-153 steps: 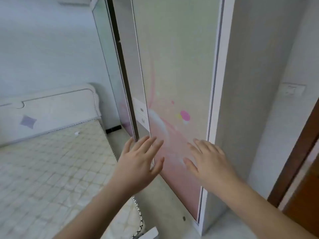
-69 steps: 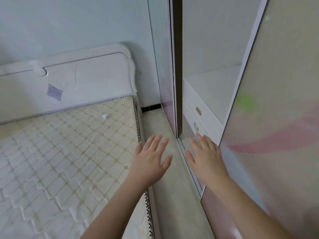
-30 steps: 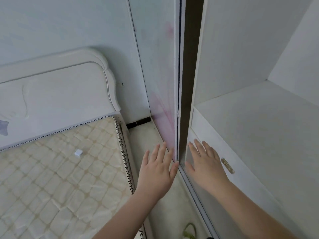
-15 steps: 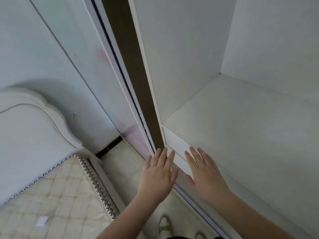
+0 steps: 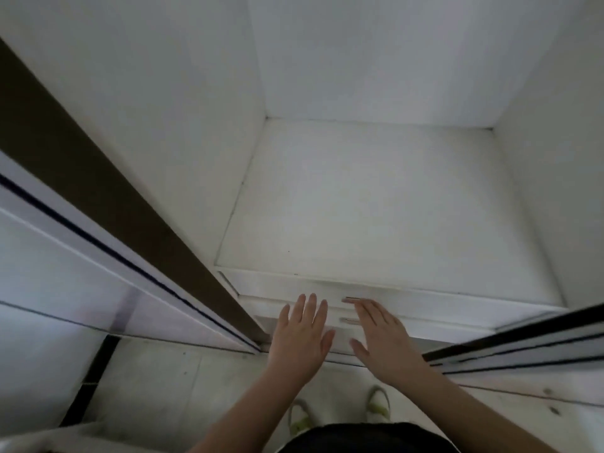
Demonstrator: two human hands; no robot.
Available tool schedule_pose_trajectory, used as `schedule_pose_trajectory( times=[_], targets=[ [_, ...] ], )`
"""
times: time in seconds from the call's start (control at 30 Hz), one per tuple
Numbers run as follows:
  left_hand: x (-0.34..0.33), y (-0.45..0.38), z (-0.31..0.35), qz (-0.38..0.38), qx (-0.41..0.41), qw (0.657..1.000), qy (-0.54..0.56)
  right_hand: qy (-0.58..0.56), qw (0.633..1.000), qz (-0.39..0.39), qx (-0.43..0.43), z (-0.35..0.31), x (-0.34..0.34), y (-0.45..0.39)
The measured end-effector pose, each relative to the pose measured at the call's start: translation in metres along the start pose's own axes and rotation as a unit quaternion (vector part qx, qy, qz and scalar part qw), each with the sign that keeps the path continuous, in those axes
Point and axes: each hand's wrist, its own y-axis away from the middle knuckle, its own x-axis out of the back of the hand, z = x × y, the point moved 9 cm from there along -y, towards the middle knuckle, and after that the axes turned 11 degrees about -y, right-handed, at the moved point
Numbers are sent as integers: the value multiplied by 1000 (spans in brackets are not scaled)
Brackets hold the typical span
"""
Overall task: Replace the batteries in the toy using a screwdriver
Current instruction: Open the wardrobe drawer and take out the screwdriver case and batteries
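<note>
The left hand and the right hand are spread wide (nothing held) before the drawers at the wardrobe's front edge.

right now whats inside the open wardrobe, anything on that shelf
The white shelf inside the wardrobe shows nothing on it. Below its front edge, two drawers are shut, so their contents are hidden.

1. I see a shelf ahead, inside the wardrobe.
2. Two drawers sit below its front edge.
3. My left hand and right hand hover side by side before the drawers.
4. My shoes stand on the floor beneath.
</note>
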Motion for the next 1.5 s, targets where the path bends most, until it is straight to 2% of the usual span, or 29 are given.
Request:
schedule_pose_trajectory(
  times=[0.13,0.27,0.37,0.47,0.63,0.7,0.93,1.0,1.03,1.13,1.2,1.43,1.5],
  targets=[
    [-13,-17,11,-9,-39,999,-8,-115,983,-35,-139,39,-26,-8],
    [-26,-39,18,-39,-69,996,-35,-266,928,-41,-258,67,-43,-12],
    [-29,-54,15,-36,-53,998,-26,-330,902,-32,-278,71,-45,-20],
    [-37,-67,18,-75,-65,995,24,-358,887,-28,-290,73,-46,-27],
    [-42,-78,20,-124,-39,978,165,-386,869,-29,-309,78,-46,-30],
    [-44,-81,24,-135,-33,968,208,-391,867,-33,-308,79,-47,-32],
    [-50,-88,19,-135,-5,957,258,-359,879,-11,-314,94,-43,-32],
    [-50,-89,14,-134,29,940,314,-379,871,1,-312,95,-43,-31],
    [-52,-89,12,-147,60,916,369,-415,853,7,-315,94,-44,-31],
    [-63,-83,14,-199,163,808,530,-549,762,21,-343,85,-50,-29],
    [-67,-83,15,-205,183,795,541,-571,741,24,-352,83,-51,-27],
    [-63,-76,20,-198,198,770,573,-583,731,11,-354,78,-46,-21],
    [-59,-73,21,-199,195,779,561,-585,729,12,-354,76,-46,-19]
  ],
)
